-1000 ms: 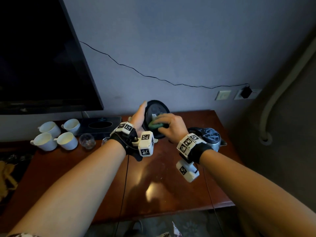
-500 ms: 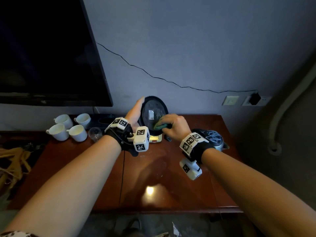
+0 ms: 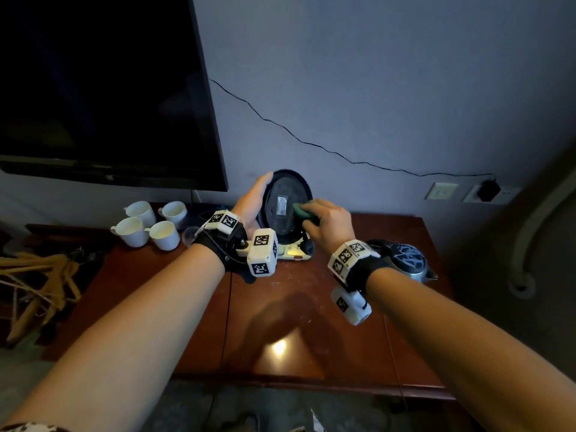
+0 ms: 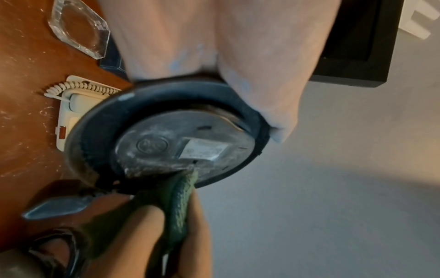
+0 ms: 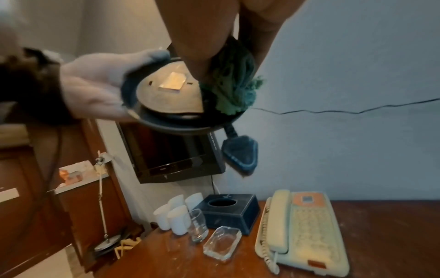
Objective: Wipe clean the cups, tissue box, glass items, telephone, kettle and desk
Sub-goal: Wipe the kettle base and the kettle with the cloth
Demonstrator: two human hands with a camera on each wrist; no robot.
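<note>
A: We had the kettle base (image 3: 285, 204) lifted off the bench (image 3: 280, 307), tipped on edge with its underside facing us. Where exactly did it sit?

B: Up at the far middle, above the telephone (image 5: 307, 231). Our left hand (image 3: 254, 198) held its left rim, fingers curled round the edge. Its plug (image 5: 240, 156) dangled below on a short lead.

A: And the right hand (image 3: 327, 224)?

B: Its grip was closed on the bunched green cloth (image 5: 234, 90), pressed to the right side of the underside, just beside the pale label (image 4: 202, 149). So the disc lay straight ahead of that hand, flat face toward it, with the left hand on the opposite rim.

A: Then we judged the wipe would need to travel leftward across the face, toward the holding hand, since the grime near the label looked untouched.

B: Agreed. The right hand was the one placed to do it; the left only steadied.

A: What lay further out?

B: The kettle (image 3: 402, 260) stood at the right of the bench. To the left, the tissue box (image 5: 229, 210), a drinking glass (image 5: 197, 225), a glass ashtray (image 5: 222, 242) and four white cups (image 3: 149, 222) at the far left.
</note>
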